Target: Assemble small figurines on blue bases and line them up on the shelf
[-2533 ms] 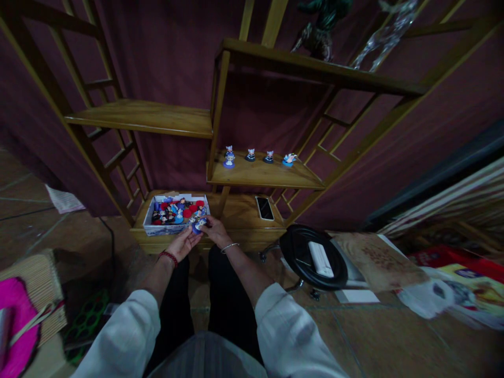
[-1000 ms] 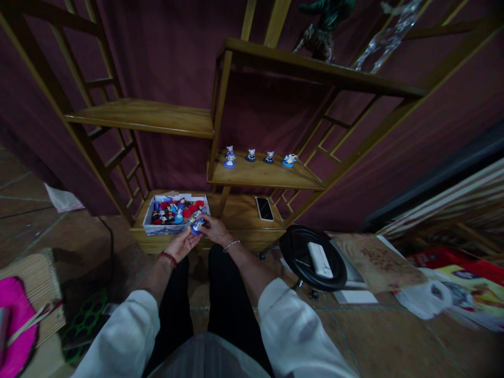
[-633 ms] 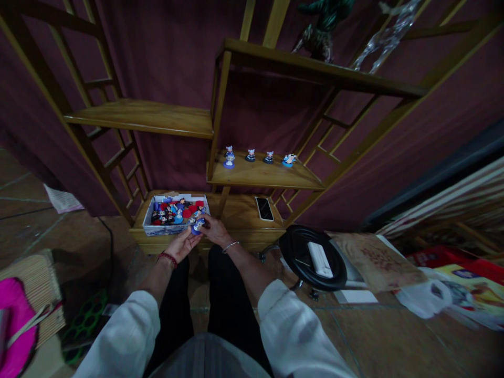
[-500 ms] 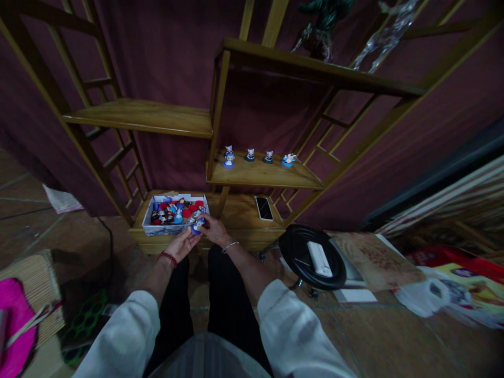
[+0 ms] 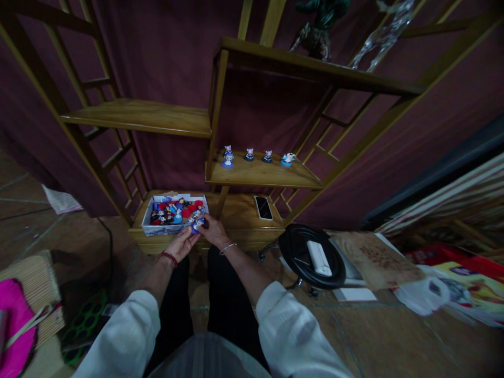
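Between both hands, just in front of the box, is a small blue and white figurine. My right hand grips it from the right with bent fingers. From the left, my left hand closes on its lower side, thumb along it. The shallow cardboard box behind my hands is filled with many small figurines and red round pieces. On the middle shelf stand several more figurines: a purple-based one with another behind it, two dark-based ones, and a blue-based one at the right.
A phone lies on the low shelf right of the box. A black round stool carrying a white object stands to the right. Plastic bags and flat boards lie beyond it. A pink item rests at the lower left.
Hardly anything differs. Both hands keep holding the figurine in the same spot, and the view has shifted very slightly.
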A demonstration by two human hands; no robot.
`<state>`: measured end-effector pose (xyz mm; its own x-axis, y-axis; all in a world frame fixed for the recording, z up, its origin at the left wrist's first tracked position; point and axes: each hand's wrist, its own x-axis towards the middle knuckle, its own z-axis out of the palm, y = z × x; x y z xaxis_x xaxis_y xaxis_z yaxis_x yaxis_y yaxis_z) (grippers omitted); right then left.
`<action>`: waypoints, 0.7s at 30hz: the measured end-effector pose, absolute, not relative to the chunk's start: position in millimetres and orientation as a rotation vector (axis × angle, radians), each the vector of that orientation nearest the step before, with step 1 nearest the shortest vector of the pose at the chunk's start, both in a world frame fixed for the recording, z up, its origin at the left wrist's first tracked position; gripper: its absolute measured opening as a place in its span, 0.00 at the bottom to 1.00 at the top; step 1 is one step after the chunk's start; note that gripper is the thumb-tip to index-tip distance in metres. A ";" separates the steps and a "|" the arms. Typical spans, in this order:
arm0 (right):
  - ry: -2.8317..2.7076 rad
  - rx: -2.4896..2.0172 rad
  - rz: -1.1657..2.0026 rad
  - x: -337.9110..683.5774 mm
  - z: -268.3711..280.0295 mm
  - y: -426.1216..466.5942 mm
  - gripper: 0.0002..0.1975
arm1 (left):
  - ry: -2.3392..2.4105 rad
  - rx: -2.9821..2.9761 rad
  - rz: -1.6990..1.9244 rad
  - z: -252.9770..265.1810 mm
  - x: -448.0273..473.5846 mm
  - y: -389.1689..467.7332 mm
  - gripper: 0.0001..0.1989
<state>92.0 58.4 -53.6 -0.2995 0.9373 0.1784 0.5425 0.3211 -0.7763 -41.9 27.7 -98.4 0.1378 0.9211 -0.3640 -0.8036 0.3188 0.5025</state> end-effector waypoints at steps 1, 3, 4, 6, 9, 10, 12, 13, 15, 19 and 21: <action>-1.952 -1.309 0.803 91.5 -53.2 57.9 0.13 | 0.686 0.199 1.262 -98.6 -41.8 27.7 0.05; -1.937 -1.329 0.800 90.4 -52.6 56.6 0.13 | 0.688 0.187 1.266 -98.6 -41.1 27.9 0.05; -1.930 -1.343 0.795 89.8 -52.5 55.9 0.13 | 0.691 0.181 1.268 -98.3 -40.7 27.9 0.05; -1.918 -1.377 0.775 88.7 -52.5 54.6 0.14 | 0.697 0.176 1.273 -97.5 -39.8 27.8 0.04; -1.906 -1.424 0.732 87.2 -53.0 53.6 0.14 | 0.697 0.179 1.276 -96.4 -38.6 27.8 0.05; -1.903 -1.436 0.722 86.8 -53.3 53.5 0.14 | 0.694 0.178 1.276 -96.3 -38.3 27.8 0.05; -1.903 -1.456 0.709 86.0 -53.9 53.5 0.14 | 0.687 0.163 1.276 -96.4 -37.9 28.0 0.06; -1.903 -1.465 0.704 85.6 -54.1 53.4 0.14 | 0.685 0.151 1.279 -96.5 -37.6 28.1 0.06; -1.897 -1.491 0.699 84.7 -54.0 52.7 0.14 | 0.685 0.127 1.284 -96.8 -37.0 28.3 0.07; -1.870 -1.561 0.686 82.7 -51.7 49.7 0.13 | 0.693 0.129 1.295 -96.7 -35.2 28.3 0.08; -1.861 -1.587 0.676 82.2 -50.4 48.5 0.13 | 0.696 0.138 1.296 -96.7 -34.4 28.3 0.08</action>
<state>82.2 48.5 -50.4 -0.1102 0.9874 0.1132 0.6849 0.1579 -0.7113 -34.4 28.3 -96.7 0.1009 0.9133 -0.3947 -0.8337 0.2941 0.4674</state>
